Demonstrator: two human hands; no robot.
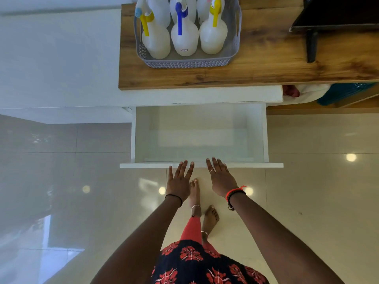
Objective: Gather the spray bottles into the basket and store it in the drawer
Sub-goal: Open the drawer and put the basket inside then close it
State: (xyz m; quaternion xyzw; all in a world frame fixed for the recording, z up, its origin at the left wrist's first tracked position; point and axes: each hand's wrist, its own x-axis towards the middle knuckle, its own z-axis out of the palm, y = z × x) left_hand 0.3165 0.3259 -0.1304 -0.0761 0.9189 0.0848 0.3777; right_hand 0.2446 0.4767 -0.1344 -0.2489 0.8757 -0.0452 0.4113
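Note:
A grey perforated basket stands on the wooden countertop, holding several white spray bottles with yellow and blue triggers. Below the counter a white drawer is pulled fully out, with nothing inside it. My left hand and my right hand are stretched out side by side with straight, spread fingers. Their fingertips reach the drawer's front panel, and neither hand holds anything.
A black stand sits at the counter's right end. Under the counter on the right lie a blue crate and white cloth. My bare feet are on the glossy tiled floor just in front of the drawer. A white wall is on the left.

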